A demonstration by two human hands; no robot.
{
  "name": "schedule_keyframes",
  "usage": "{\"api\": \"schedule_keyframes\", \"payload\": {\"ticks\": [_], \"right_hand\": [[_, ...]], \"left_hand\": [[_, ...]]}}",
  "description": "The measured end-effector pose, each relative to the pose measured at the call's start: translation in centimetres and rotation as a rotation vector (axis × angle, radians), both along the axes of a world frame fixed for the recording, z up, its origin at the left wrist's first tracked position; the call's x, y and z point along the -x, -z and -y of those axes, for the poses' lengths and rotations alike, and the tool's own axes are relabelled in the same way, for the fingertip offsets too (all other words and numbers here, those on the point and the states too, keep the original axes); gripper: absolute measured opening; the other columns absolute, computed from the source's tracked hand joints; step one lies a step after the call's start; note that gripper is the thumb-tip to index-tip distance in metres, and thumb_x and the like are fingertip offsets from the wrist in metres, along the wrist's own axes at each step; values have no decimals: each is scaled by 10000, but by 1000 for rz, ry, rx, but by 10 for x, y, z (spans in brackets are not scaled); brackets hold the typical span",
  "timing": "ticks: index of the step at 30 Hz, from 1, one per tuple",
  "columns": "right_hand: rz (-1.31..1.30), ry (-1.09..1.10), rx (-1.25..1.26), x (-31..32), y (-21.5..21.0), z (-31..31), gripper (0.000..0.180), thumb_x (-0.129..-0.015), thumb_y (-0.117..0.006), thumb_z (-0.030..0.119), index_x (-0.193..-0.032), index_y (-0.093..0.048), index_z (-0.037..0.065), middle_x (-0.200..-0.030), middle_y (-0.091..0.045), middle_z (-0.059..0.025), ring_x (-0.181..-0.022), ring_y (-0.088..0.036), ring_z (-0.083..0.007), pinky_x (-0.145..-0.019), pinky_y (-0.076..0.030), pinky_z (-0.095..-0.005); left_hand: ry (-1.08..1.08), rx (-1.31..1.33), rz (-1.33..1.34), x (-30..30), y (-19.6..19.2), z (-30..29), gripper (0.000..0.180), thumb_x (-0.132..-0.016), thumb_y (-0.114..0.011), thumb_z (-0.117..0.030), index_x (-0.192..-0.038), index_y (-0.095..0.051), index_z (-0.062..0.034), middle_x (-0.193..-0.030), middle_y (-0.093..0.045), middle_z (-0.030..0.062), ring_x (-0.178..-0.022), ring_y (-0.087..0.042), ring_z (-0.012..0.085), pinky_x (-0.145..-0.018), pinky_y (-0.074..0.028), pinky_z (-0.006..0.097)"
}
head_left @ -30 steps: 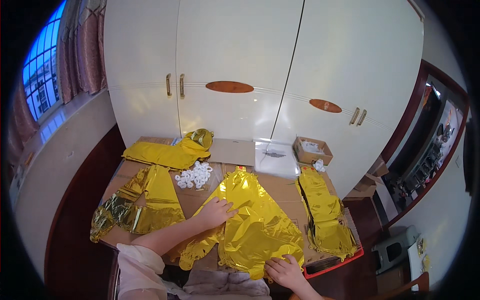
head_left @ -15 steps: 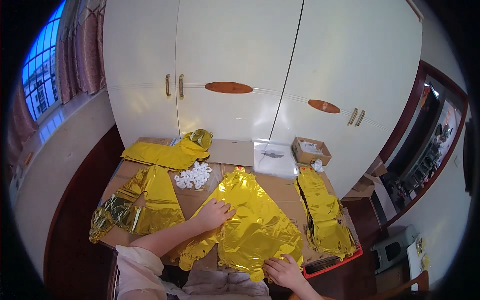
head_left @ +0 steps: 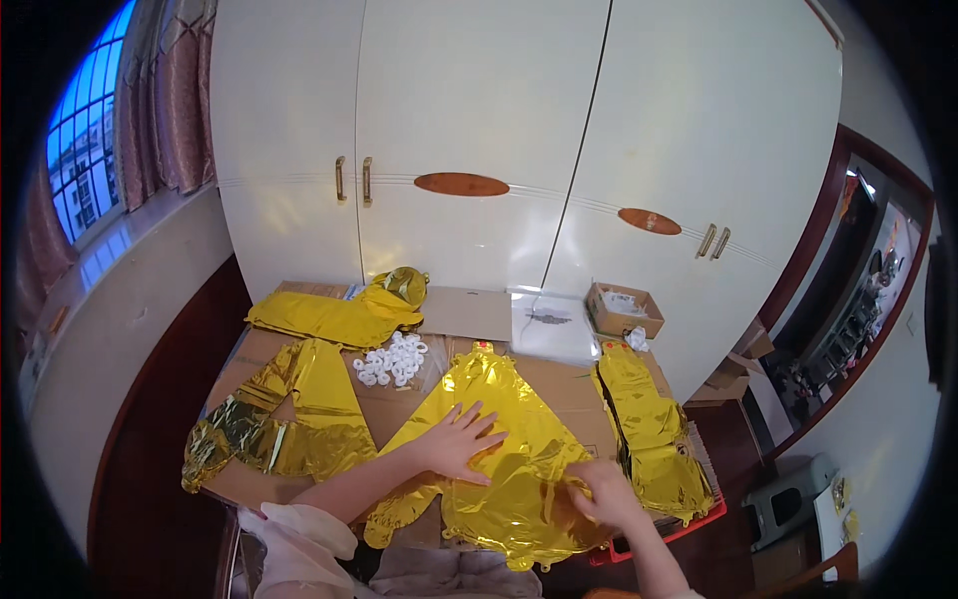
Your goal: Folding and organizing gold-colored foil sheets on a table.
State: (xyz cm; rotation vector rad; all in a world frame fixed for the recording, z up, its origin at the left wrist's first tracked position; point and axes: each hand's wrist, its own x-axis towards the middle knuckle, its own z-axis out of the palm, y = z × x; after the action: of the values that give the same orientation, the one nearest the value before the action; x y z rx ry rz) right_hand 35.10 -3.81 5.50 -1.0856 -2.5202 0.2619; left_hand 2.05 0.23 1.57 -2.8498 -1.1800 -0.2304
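Note:
A flat, uninflated gold foil balloon (head_left: 499, 419) is spread over the cardboard in front of me. My left hand (head_left: 462, 444) lies on its middle with the fingers spread. At its right side, my right hand (head_left: 602, 492) has its fingers bent and drawn together on the foil; the fingertips are partly hidden. Another gold foil balloon (head_left: 334, 404), angular with a gap in it, lies to the left of my left forearm. A folded stack of gold foil (head_left: 649, 429) rests to the right of my right hand.
Cardboard (head_left: 384, 404) covers the table. Further back are gold foil pieces (head_left: 324, 317), a pile of white rings (head_left: 392, 359), clear plastic bags (head_left: 552, 324) and a small carton (head_left: 624, 309). A red tray edge (head_left: 699, 529) shows under the right stack. White cabinets (head_left: 469, 100) stand behind.
My left hand has slid right on the balloon and spread its fingers. My right hand has moved up and right from the lower edge, its fingers now curled. The view has shifted slightly.

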Motion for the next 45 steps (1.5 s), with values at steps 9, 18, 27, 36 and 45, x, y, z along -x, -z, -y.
{"api": "schedule_keyframes", "payload": {"ticks": [9, 18, 27, 36, 45], "right_hand": [[6, -17, 81, 68, 36, -130, 389, -822, -665, 239, -1157, -592, 55, -1129, -602, -171, -1065, -558, -353, -918, -446, -426], [250, 83, 220, 82, 35, -160, 481, -730, -772, 364, -1071, -620, 60, -1008, -640, -138, -982, -604, -317, -840, -481, -402], [107, 109, 493, 76, 53, -172, 432, -760, -747, 374, -963, -638, 9, -819, -648, -132, -775, -618, -241, -720, -493, -361], [-123, 291, 457, 80, 61, -170, 357, -778, -697, 318, -952, -654, 10, -817, -648, -145, -782, -614, -250, -730, -494, -367], [-30, 291, 387, 80, 62, -169, 379, -747, -700, 269, -1008, -664, -2, -948, -674, -217, -900, -649, -361, -795, -510, -412]], "left_hand": [[-70, -3, -34, -3, 10, 5, 837, -817, -412, -752, -1469, -312, -236, -1494, -275, 206, -1353, -239, 499, -1047, -172, 695], [-91, 17, -39, -2, 16, 2, 845, -812, -386, -773, -1468, -311, -247, -1501, -267, 198, -1361, -225, 500, -1039, -156, 714], [-102, 47, -62, -2, 10, 3, 866, -807, -362, -788, -1473, -306, -238, -1520, -242, 182, -1381, -197, 484, -1035, -130, 728], [-88, 10, -30, -1, 15, 1, 858, -802, -375, -786, -1468, -315, -248, -1511, -267, 179, -1374, -211, 487, -1029, -133, 734], [-120, 35, -18, 1, 12, 2, 855, -801, -387, -784, -1470, -309, -258, -1514, -261, 176, -1377, -209, 483, -1023, -123, 743]]}}
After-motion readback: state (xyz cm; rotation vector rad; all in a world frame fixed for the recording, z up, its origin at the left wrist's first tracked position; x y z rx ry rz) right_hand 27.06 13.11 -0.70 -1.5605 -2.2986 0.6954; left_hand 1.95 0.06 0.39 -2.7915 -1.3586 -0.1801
